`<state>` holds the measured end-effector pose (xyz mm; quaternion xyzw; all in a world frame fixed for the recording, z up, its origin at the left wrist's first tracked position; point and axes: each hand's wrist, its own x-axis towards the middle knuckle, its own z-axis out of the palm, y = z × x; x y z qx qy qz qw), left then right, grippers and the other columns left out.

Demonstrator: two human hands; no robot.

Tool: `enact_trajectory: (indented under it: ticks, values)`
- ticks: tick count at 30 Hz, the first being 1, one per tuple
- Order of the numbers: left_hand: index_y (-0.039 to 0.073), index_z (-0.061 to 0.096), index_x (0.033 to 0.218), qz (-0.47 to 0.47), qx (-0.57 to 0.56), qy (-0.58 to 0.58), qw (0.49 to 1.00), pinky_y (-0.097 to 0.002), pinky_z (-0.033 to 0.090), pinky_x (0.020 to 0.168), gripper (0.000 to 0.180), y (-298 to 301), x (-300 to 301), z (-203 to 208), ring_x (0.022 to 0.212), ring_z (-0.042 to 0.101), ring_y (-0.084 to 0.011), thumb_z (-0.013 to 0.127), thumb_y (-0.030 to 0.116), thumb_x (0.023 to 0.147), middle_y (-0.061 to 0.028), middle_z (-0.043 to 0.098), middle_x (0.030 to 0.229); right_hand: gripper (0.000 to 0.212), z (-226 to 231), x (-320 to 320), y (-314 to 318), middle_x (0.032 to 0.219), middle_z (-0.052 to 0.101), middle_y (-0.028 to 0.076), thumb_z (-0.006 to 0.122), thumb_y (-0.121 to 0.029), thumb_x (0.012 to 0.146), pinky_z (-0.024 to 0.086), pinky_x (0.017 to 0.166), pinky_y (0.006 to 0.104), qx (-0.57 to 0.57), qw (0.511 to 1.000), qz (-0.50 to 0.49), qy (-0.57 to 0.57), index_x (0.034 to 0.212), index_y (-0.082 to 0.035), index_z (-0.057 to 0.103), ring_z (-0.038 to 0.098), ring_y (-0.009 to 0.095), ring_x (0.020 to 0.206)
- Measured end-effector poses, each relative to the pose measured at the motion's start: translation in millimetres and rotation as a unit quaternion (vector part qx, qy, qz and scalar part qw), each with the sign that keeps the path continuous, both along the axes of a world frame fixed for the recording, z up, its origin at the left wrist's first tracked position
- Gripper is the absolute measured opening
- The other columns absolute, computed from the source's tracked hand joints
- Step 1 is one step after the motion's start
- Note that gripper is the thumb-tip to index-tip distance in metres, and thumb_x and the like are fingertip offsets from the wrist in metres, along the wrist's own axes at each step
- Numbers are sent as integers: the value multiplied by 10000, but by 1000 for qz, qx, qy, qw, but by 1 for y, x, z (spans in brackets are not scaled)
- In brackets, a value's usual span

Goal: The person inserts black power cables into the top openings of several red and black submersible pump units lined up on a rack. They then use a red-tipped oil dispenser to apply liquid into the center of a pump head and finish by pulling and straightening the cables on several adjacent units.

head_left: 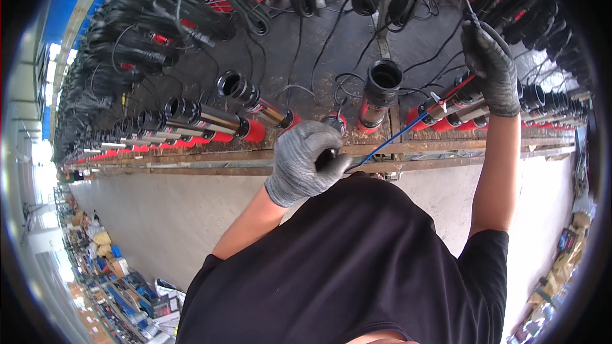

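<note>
My left hand (306, 160), in a grey glove with a dark palm, is curled near the bench's front edge. What lies inside its fingers is hidden. Just beyond it shows a red-rimmed metal part (334, 125). A blue cord (394, 138) runs from near my left thumb up to a white-tipped piece (436, 98) on the right. My right hand (491, 67), gloved alike, is raised over the right side, closed round a black cable (470, 7) that goes up out of its grip. Between the hands, an open-topped black and silver cylinder (381, 92) stands upright.
Rows of similar cylinders with red bases, such as one tilted cylinder (239, 89), line the dark bench (274, 51). Coiled black cables (159, 0) fill its far side. A wooden rail (242, 170) edges the front. Boxes and parts (121, 293) lie at lower left.
</note>
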<state>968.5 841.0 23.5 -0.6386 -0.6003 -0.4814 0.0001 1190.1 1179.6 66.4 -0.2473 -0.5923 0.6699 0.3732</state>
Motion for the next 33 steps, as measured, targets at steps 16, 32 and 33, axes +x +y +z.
enact_trajectory:
  ticks: [16, 32, 33]
  values:
    - [56, 605, 1282, 31, 53, -47, 997, -376, 536, 677, 619, 2, 21, -13, 735, 655, -240, 878, 137, 732, -49, 655, 841, 504, -4, 1, 7, 811, 571, -36, 634, -431, 1030, 250, 474, 201, 17, 1000, 4, -7, 1329, -26, 636, 361, 35, 525]
    - [59, 605, 1266, 27, 30, -39, 998, -377, 544, 697, 594, 9, 27, -12, 769, 674, -245, 876, 160, 747, -50, 683, 874, 472, 3, -1, -3, 827, 669, -23, 665, -428, 1006, 296, 482, 190, 26, 1000, -6, -14, 1271, -39, 690, 462, 42, 544]
    - [60, 604, 1268, 28, 37, -40, 998, -377, 544, 698, 595, 10, 27, -12, 772, 676, -246, 876, 165, 749, -51, 686, 879, 469, 4, 0, -2, 822, 667, -23, 667, -428, 1005, 295, 485, 194, 24, 999, -5, -20, 1271, -42, 689, 459, 43, 544]
